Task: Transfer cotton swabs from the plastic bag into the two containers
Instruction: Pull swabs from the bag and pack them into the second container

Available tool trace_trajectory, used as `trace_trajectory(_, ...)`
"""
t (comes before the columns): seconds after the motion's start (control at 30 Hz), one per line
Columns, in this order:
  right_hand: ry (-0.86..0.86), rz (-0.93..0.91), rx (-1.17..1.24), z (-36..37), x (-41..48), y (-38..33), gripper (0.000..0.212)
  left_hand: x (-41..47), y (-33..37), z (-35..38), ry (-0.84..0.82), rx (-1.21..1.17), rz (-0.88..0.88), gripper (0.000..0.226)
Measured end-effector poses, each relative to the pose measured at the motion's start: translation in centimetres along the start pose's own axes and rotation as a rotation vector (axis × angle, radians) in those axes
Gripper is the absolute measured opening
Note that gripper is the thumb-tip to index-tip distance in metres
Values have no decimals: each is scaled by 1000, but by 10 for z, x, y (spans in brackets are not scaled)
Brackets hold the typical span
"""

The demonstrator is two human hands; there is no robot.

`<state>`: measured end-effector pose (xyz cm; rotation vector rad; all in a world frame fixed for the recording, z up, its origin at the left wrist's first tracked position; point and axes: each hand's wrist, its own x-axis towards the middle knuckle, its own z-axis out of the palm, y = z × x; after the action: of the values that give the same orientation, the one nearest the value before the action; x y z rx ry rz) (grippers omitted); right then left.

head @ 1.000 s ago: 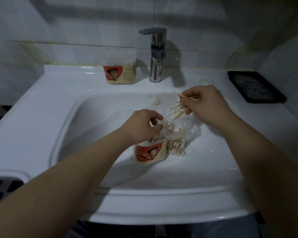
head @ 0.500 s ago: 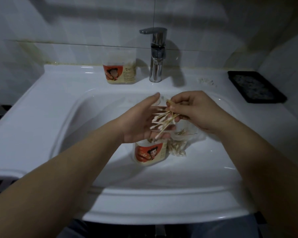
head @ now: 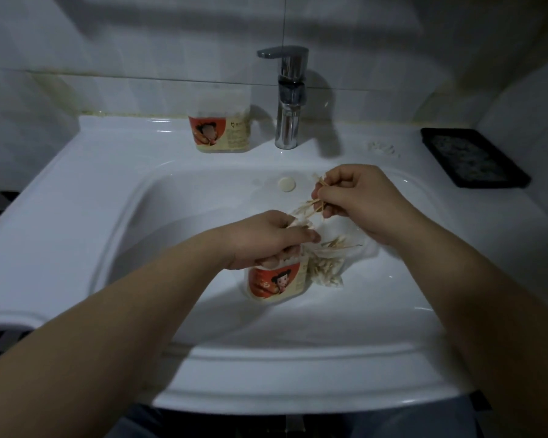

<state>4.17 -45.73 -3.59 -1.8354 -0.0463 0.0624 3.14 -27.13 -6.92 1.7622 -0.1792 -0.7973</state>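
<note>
A clear container with a red cartoon label [head: 277,281] stands in the sink basin [head: 178,235]. My left hand [head: 266,241] grips its top rim and covers the opening. My right hand [head: 358,197] pinches a bunch of wooden-stick cotton swabs [head: 307,208] above and to the right of that container; the swabs' lower ends reach my left fingers. A clear plastic bag [head: 332,257] with more swabs lies in the basin, against the container's right side. A second, same-labelled container [head: 220,120] stands on the back ledge, left of the tap.
A chrome tap [head: 288,99] rises at the back centre. The round overflow cap [head: 286,184] sits on the basin's back wall. A few loose swabs [head: 383,149] lie on the ledge to the right. A black tray [head: 473,156] rests at the far right.
My left hand dropped from an open palm beside the swabs back onto the container's rim. My right hand lifted the bunch of swabs up and to the right.
</note>
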Motion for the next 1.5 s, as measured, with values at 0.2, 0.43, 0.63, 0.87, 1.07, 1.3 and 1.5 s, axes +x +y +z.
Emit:
trace_trajectory(0.2,115,-31,138,-14,4,-6,11,5,0,-5,158,-151,14,34)
trace_trajectory(0.43,-138,-26,-10,-5,-4,-3,12,-1,8,-2,239,-534,11,41)
trace_trajectory(0.63,-195,-20,-157,10,-7,5,6,-1,5,2,63,-366,-43,36)
trace_trajectory(0.87,-106,62,69,12,1,6,12,3,1,-1,124,-317,-86,26)
trace_trajectory(1.07,-34,69,209,3,6,8,23,-2,3,0,68,-289,-56,37)
trace_trajectory(1.3,141,29,249,-4,11,3,10,1,1,-1,96,-356,-72,27)
trace_trajectory(1.5,4,37,215,-1,5,3,7,1,4,-4,168,-476,-23,22)
